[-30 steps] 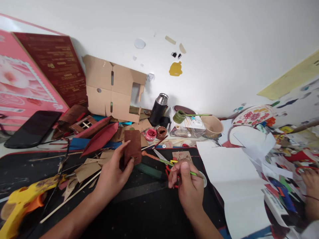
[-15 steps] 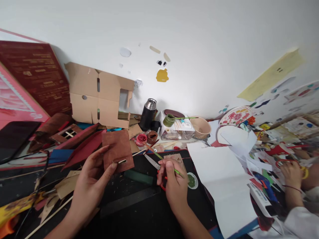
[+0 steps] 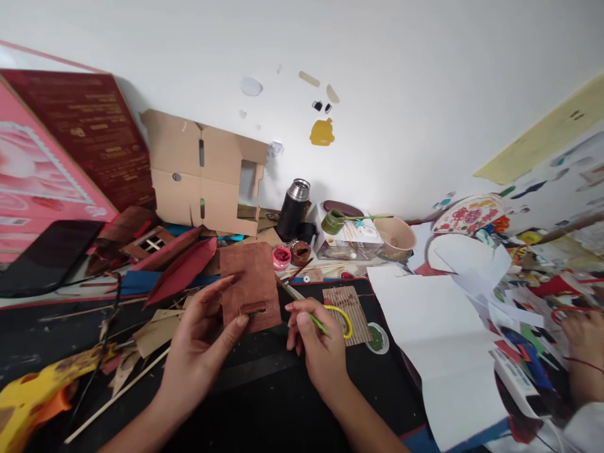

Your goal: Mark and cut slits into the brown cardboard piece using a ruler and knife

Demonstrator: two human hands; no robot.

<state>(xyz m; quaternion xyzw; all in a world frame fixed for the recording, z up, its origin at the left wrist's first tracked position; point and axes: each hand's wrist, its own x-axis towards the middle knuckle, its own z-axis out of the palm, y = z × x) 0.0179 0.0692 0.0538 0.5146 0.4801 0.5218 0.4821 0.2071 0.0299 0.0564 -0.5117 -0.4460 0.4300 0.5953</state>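
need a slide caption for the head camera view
Left hand holding a slotted brown panel, right hand holding a green-handled brush, above a cluttered black mat.

Bare hands, bare arms up close

Using the brown card (image 3: pixel 248 270) as the marker: the left hand (image 3: pixel 198 346) on its left is totally bare, slim fingers (image 3: pixel 212 291), thumbnail short, and what looks like a dark reddish smudge near the index fingertip. Right of the card, the right hand (image 3: pixel 321 340) is bare too. Below it, both forearms (image 3: pixel 365 415) look slender and uncovered.
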